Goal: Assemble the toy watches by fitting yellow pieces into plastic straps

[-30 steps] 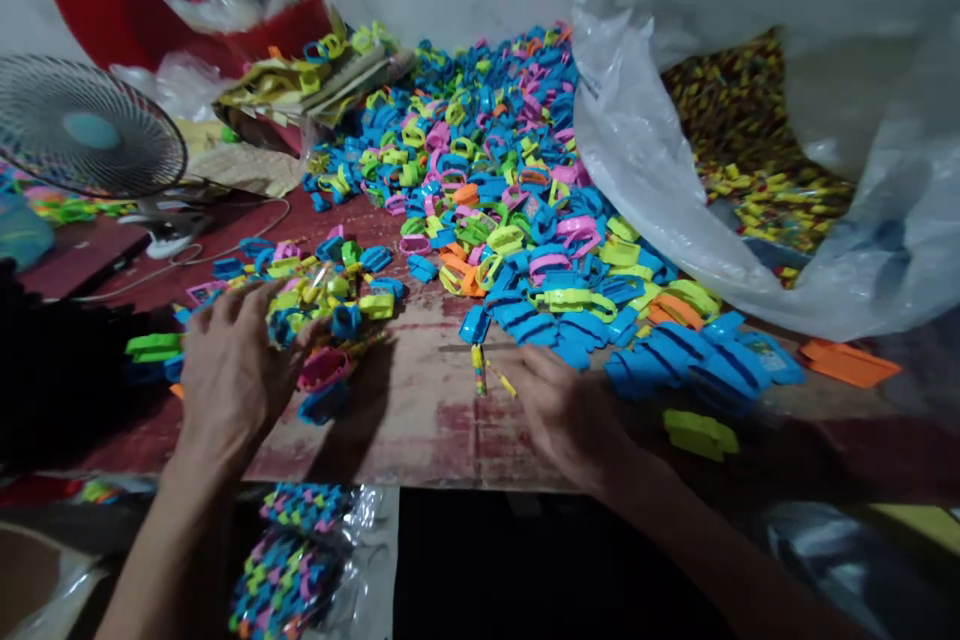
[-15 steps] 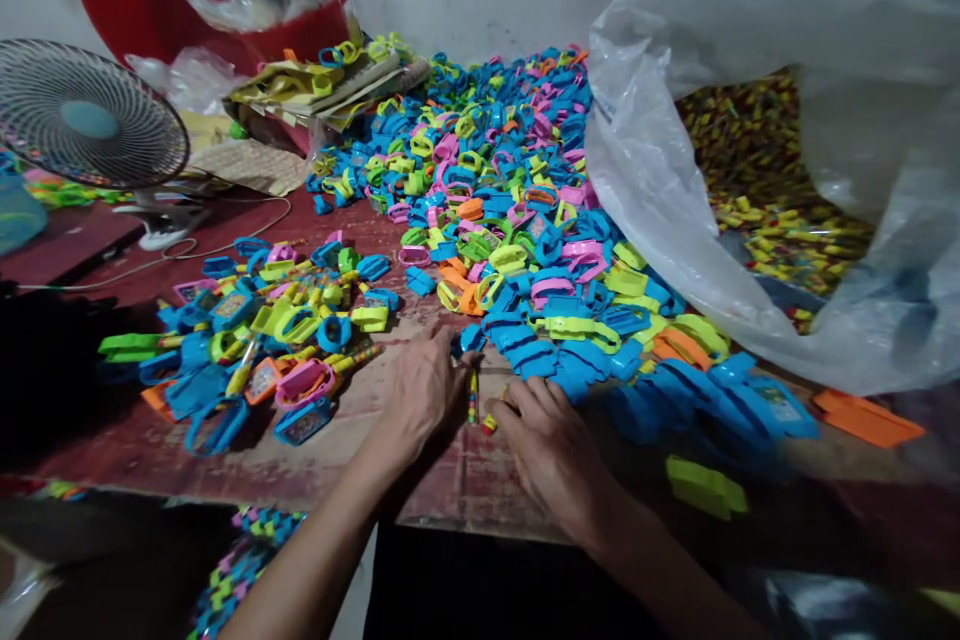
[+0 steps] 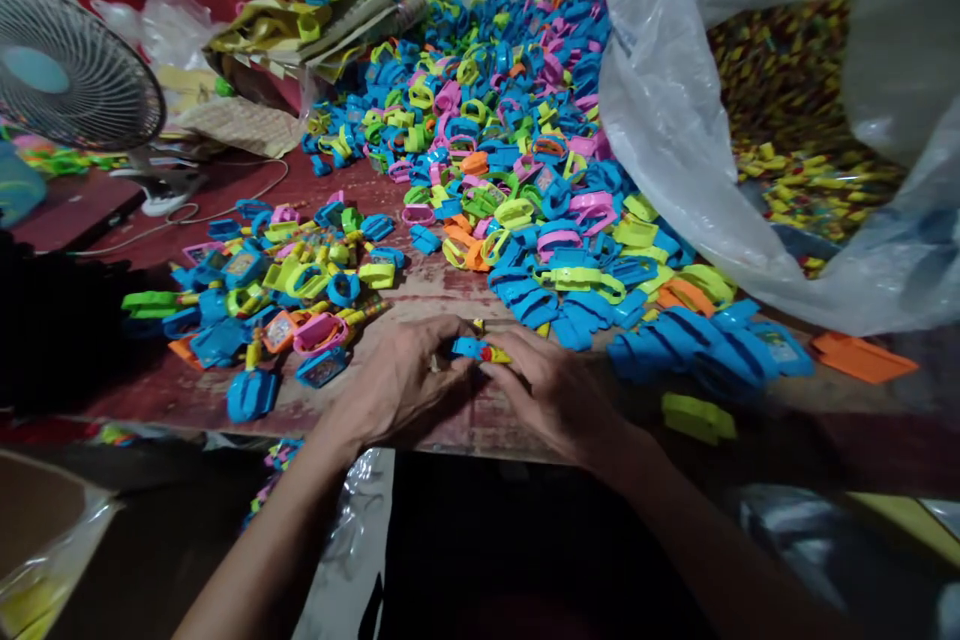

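Over the near part of the table, my left hand [image 3: 405,370] is closed on a small blue plastic piece [image 3: 466,348], most of it covered by the fingers. Facing it, my right hand [image 3: 559,395] pinches a short yellow stick with a red end [image 3: 495,354], like a crayon. The stick's red end meets the blue piece; whether it is inside cannot be made out. Just beyond the fingertips shows another small yellow bit [image 3: 478,325]. To the left lies a pile of coloured plastic pieces mixed with yellow sticks [image 3: 304,280].
A large heap of blue, pink, green and orange ring-shaped pieces [image 3: 480,130] spreads toward the wall. On the right, a white plastic bag [image 3: 660,130] holds many yellow-and-red sticks [image 3: 817,170]. A fan [image 3: 75,70] stands at left, its cord on the red table [image 3: 330,190].
My hands have come together, and the blue piece and stick now meet between them. A blue piece now lies at the left pile's front edge. The view has tilted downward.
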The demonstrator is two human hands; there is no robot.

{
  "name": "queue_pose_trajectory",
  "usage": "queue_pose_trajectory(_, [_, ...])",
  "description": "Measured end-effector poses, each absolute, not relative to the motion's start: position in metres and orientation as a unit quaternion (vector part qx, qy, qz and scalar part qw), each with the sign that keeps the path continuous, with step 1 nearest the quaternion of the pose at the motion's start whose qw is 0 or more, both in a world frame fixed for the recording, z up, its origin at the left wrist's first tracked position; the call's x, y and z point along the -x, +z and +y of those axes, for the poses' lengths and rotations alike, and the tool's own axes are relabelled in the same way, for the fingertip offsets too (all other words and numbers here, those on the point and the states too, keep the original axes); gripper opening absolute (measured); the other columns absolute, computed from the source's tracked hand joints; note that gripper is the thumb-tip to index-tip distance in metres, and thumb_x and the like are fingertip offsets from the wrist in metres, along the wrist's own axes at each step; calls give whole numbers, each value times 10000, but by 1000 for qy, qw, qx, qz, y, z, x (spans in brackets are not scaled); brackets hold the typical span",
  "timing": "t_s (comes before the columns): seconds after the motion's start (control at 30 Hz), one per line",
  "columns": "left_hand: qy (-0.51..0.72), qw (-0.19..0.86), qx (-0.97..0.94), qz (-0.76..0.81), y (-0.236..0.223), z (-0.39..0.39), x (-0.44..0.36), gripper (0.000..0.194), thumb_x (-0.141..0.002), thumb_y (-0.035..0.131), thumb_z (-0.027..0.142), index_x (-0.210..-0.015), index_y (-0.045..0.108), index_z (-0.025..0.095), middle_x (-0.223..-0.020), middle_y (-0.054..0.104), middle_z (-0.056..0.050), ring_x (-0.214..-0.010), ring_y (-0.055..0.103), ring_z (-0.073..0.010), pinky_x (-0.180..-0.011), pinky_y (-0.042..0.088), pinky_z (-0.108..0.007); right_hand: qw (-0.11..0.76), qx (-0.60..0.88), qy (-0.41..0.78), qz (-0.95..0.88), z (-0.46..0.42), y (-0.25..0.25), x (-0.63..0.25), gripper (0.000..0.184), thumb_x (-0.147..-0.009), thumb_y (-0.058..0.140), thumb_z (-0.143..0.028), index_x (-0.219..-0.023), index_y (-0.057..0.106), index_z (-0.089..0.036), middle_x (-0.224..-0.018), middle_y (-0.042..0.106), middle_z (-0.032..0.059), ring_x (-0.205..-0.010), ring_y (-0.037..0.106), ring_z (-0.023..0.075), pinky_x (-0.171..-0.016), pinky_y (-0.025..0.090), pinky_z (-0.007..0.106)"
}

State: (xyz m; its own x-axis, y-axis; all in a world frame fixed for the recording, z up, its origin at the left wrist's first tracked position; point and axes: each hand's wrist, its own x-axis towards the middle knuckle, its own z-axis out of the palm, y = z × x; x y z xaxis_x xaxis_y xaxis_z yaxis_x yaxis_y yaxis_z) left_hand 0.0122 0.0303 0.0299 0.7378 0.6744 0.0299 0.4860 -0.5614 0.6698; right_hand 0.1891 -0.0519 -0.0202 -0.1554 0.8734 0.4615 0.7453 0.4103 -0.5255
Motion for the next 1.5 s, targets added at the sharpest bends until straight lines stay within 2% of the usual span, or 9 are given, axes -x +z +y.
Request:
queue_pose_trajectory(0.17, [257,508,-744,350,21,5,-7,276,-826,664,366,-1031,654,183,-1030,707,-64,-948,642,-203,-839,498,-306,456,574,163,-660,-68,-31,-168,127,-942,523,-184,-1032,612,-179,-932,731,62,-840,708,187,-735,557,270])
queue_pose_trajectory(0.3, [389,552,-619,401,1,-24,-18,230,-889,592,397,-965,635,184,-904,701,-42,-847,632,-166,-778,502,-270,486,581,227,-612,-77,-31,-152,142,-957,496,-218,-984,631,-180,-770,709,21,-689,688,153,-646,545,230])
queue_pose_trajectory(0.47, [451,531,-576,428,-4,-21,-18,226,-883,593,415,-907,600,190,-839,674,-21,-743,605,-142,-707,501,-251,435,572,160,-676,-84,-23,-168,327,-975,416,-182,-1267,558,-141,-1250,655,139,-1174,617,219,-994,507,375])
queue_pose_trajectory(0.6, [333,600,-586,431,3,-4,-11,226,-880,574,398,-847,602,176,-785,642,-12,-689,558,-122,-643,458,-226,406,557,152,-709,-83,-11,-191,342,-976,430,-183,-1291,562,-177,-1288,634,120,-1226,577,225,-1039,471,409])
queue_pose_trajectory(0.7, [248,681,-576,377,-1,-2,-12,230,-909,473,346,-907,625,173,-838,653,-31,-750,574,-140,-660,449,-233,435,534,220,-691,-76,-6,-197,216,-942,515,-184,-1127,627,-201,-1057,714,55,-971,674,178,-883,534,315])
queue_pose_trajectory(0.8, [200,728,-549,359,-6,-4,-14,264,-896,400,280,-1004,621,183,-934,655,-43,-832,582,-165,-657,446,-240,447,525,264,-675,-71,-6,-197,138,-933,532,-180,-1014,643,-189,-887,707,17,-782,659,137,-728,526,246])
queue_pose_trajectory(1.0, [158,705,-592,358,-4,-6,-15,265,-861,364,225,-947,612,187,-909,625,-10,-752,518,-153,-634,409,-242,443,485,275,-702,-69,-12,-201,173,-963,503,-194,-1048,654,-199,-923,698,37,-863,647,154,-806,508,294])
queue_pose_trajectory(1.27, [137,656,-650,358,-4,-9,-16,210,-862,379,256,-855,576,183,-770,545,-2,-704,471,-150,-672,388,-267,421,479,232,-735,-75,-9,-205,168,-936,546,-136,-1036,665,-200,-879,688,19,-827,654,132,-768,512,255])
queue_pose_trajectory(1.5, [126,651,-654,364,-2,-23,-16,329,-872,568,500,-930,610,179,-837,607,-3,-721,513,-127,-683,404,-236,398,455,197,-772,-87,-9,-211,222,-951,514,-134,-1092,666,-214,-992,702,45,-939,668,150,-838,533,264])
